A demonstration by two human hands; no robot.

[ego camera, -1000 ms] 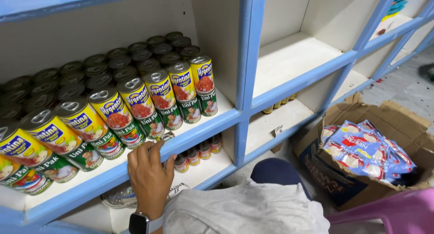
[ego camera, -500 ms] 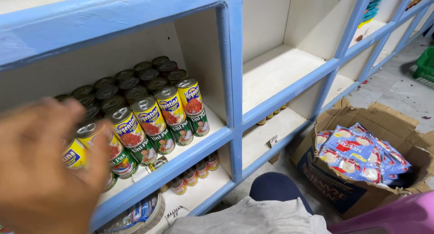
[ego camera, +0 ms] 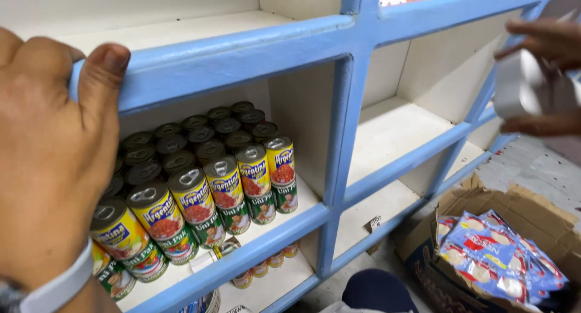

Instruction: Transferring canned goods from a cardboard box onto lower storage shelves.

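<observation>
My left hand [ego camera: 51, 162] fills the near left of the view, its back toward me, a white band at the wrist. The fingers are curled over the front edge of a blue-painted wooden shelf rail [ego camera: 242, 53], and the thumb presses flat against the rail's face, so the hand is closed around the rail and holds nothing else.

Just below that rail, in the compartment beside my left hand, stand rows of tall yellow-labelled tin cans with pull-tab lids [ego camera: 224, 183]. They are upright and packed close, stacked on shorter green-labelled cans [ego camera: 235, 217] beneath them. The rows run back toward the cream rear wall. One shelf lower, a few small cans [ego camera: 266, 263] show along the front edge.

My right hand [ego camera: 541, 77] is at the upper right edge, blurred. It is partly closed around a pale white object [ego camera: 514, 86]; I cannot tell what the object is. It hovers in front of the bare cream compartments of the right-hand bay, well apart from the cans.

At the lower right, on the floor, an open brown cardboard box [ego camera: 514, 207] holds blue and red foil packets [ego camera: 493, 252]. A dark blue knee [ego camera: 375, 289] shows at the bottom edge, between the shelving and the box.
</observation>
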